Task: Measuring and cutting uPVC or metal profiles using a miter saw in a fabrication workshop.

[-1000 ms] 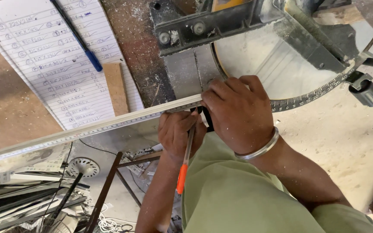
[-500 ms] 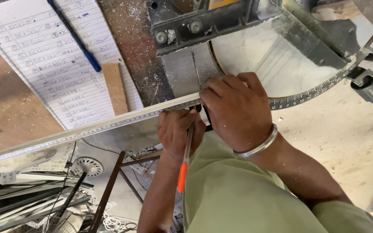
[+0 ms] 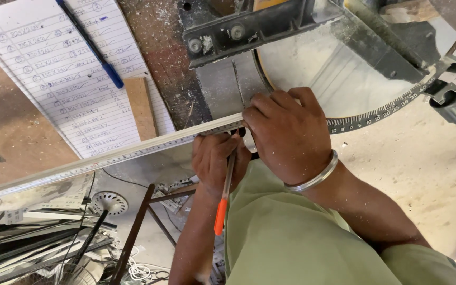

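Pinning the aluminium strip [image 3: 133, 150] under right hand [image 3: 288, 134], fingers curled flat; left hand [image 3: 217, 158] fingers pinching the pen [image 3: 224, 192]. Risking a crooked mark, should the strip be slipping.

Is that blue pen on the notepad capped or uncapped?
Capped, it seems: the blue pen ends in a thicker blue cap lying on the lined paper.

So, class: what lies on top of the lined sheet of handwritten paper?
On the lined sheet of handwritten paper lie a blue pen and a small flat wooden block. The long pale metal strip crosses its lower edge, hiding the paper beneath.
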